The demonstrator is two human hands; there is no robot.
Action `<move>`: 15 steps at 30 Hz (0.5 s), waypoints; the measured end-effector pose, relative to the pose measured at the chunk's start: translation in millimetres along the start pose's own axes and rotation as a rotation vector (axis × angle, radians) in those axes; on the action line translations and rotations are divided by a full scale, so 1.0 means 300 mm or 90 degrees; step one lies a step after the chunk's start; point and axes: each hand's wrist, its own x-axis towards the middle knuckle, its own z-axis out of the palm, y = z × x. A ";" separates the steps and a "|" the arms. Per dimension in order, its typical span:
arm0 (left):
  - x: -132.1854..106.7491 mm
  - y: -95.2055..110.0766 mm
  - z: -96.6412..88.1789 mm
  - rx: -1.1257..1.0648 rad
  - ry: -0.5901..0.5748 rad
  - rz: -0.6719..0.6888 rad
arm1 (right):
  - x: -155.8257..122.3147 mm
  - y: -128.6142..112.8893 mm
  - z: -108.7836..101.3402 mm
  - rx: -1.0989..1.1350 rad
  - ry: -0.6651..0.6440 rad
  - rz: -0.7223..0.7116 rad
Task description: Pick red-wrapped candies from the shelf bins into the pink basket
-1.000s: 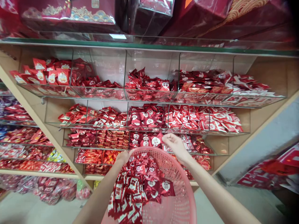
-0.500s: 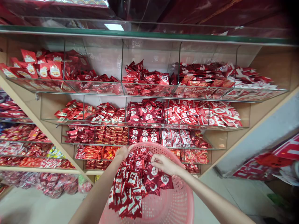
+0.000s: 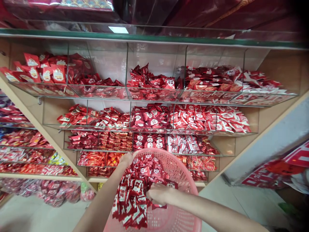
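Note:
A pink plastic basket [image 3: 190, 199] with holes in its wall is tilted toward me in front of the shelves. My left hand [image 3: 126, 160] is closed on its far left rim. Small red-and-white sachets [image 3: 131, 203] lie heaped in the basket's left side, and darker red packets [image 3: 148, 166] with round white labels lie toward the far side. Down among the packets is my right hand [image 3: 159, 194], its fingers curled in. The fingertips are partly hidden and slightly blurred, so what they hold does not show.
Glass-fronted shelves [image 3: 154, 93] with divided bins of red packets rise in several tiers ahead. At the left, another shelf unit [image 3: 26, 138] holds more packets. Filled plastic bags [image 3: 55, 191] sit on the tiled floor [image 3: 45, 216]. A red-and-white printed item [image 3: 267, 170] leans at the right.
My right hand has moved down and slightly left, from the round-labelled packets at the right of the heap to its middle. My left hand stays on the rim.

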 end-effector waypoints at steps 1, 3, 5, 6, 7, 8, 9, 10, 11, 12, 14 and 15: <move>0.000 0.000 0.000 0.002 0.002 -0.004 | 0.003 -0.006 0.002 -0.030 -0.012 -0.004; -0.003 0.002 0.000 0.004 0.005 -0.007 | 0.002 -0.018 -0.003 -0.101 -0.040 -0.016; -0.005 0.003 0.000 0.008 0.008 -0.002 | -0.004 -0.028 -0.014 -0.141 -0.064 -0.022; -0.006 0.004 0.000 0.008 0.008 0.000 | -0.009 -0.032 -0.020 -0.154 -0.071 -0.024; -0.005 0.003 0.001 0.006 0.008 -0.001 | -0.014 -0.034 -0.025 -0.162 -0.072 -0.025; -0.003 0.001 0.003 0.001 0.008 -0.004 | -0.020 -0.036 -0.029 -0.165 -0.068 -0.025; 0.000 -0.001 0.006 -0.003 0.007 -0.005 | -0.025 -0.036 -0.033 -0.164 -0.061 -0.027; 0.005 -0.005 0.011 -0.007 0.007 -0.004 | -0.030 -0.034 -0.036 -0.160 -0.051 -0.032; 0.010 -0.010 0.016 -0.011 0.010 -0.002 | -0.035 -0.031 -0.041 -0.153 -0.038 -0.040; 0.016 -0.015 0.021 -0.011 0.014 0.004 | -0.040 -0.026 -0.048 -0.144 -0.025 -0.049; 0.027 -0.025 0.031 -0.021 0.019 0.003 | -0.053 -0.016 -0.078 -0.122 0.008 -0.066; 0.031 -0.028 0.035 -0.027 0.018 -0.001 | -0.061 -0.011 -0.104 -0.110 0.036 -0.071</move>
